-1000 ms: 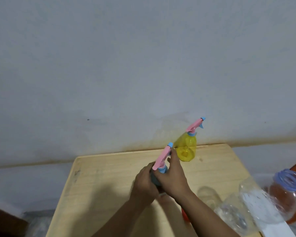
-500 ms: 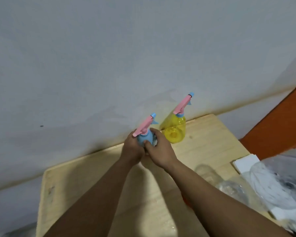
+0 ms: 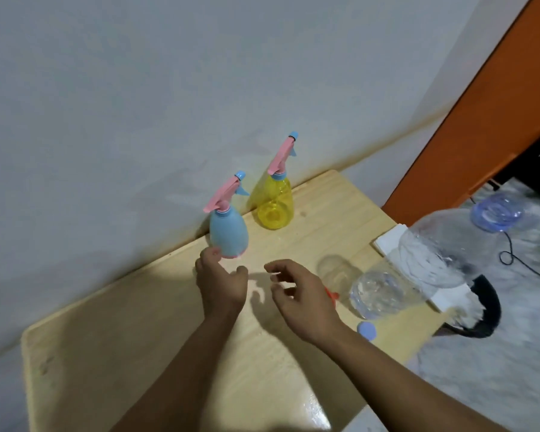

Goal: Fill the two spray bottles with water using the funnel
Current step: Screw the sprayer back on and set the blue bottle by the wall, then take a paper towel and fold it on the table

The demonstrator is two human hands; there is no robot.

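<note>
Head view: blue spray bottle upright on wooden table by the wall, yellow spray bottle just behind-right, both w/ pink trigger heads on; left hand loose, empty, fingertips at blue bottle's base; right hand loose, empty, near clear water bottle; orange bit beside it, maybe funnel, can't tell.

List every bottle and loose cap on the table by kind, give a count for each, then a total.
Blue spray bottle: 1
Yellow spray bottle: 1
Clear plastic bottle, lying down: 1
Loose blue cap: 1
Total: 4
</note>
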